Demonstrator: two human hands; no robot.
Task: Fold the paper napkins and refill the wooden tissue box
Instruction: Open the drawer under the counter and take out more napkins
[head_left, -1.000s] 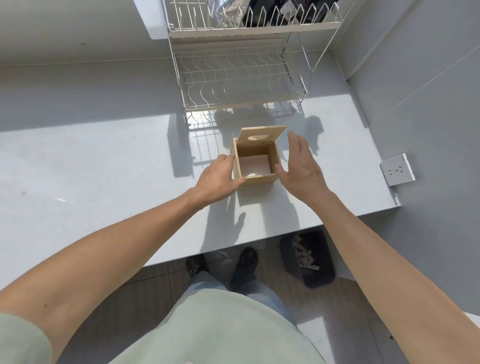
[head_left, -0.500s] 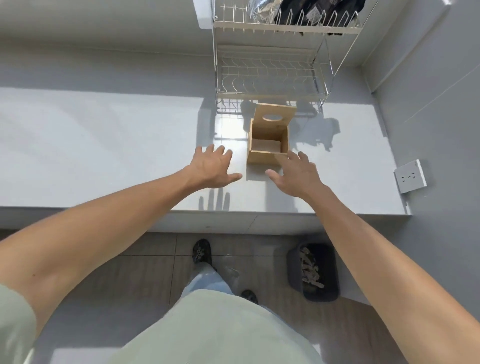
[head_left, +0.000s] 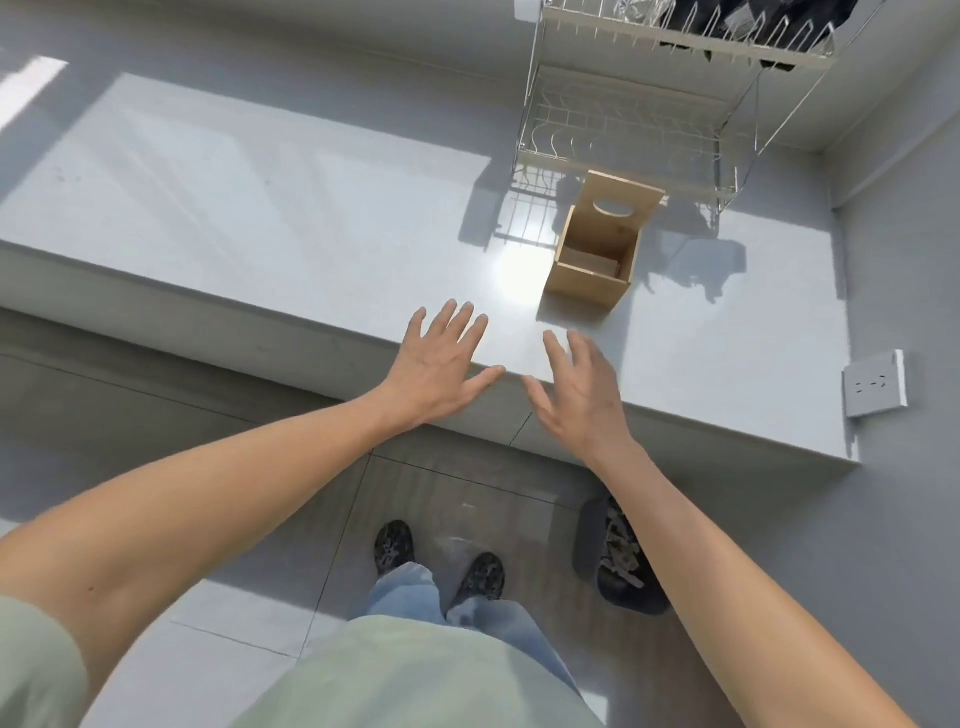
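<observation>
The wooden tissue box (head_left: 586, 283) stands on the grey counter (head_left: 260, 218) with its lid (head_left: 621, 208) propped up behind it, an oval slot in the lid. Its inside shows a pale bottom layer; whether that is napkins I cannot tell. My left hand (head_left: 441, 366) hovers flat over the counter's front edge, fingers spread, holding nothing. My right hand (head_left: 579, 392) is beside it, also spread and empty. Both hands are well short of the box, nearer to me. No loose napkins are in view.
A wire dish rack (head_left: 628, 130) stands behind the box against the wall, dark items on its top tier. A wall socket (head_left: 875, 384) sits on the right wall. On the floor below the counter is a dark bin (head_left: 618, 556) near my feet.
Both hands have let go of the box and drawn back toward the counter's front edge. I have stepped back, so the box now lies farther away.
</observation>
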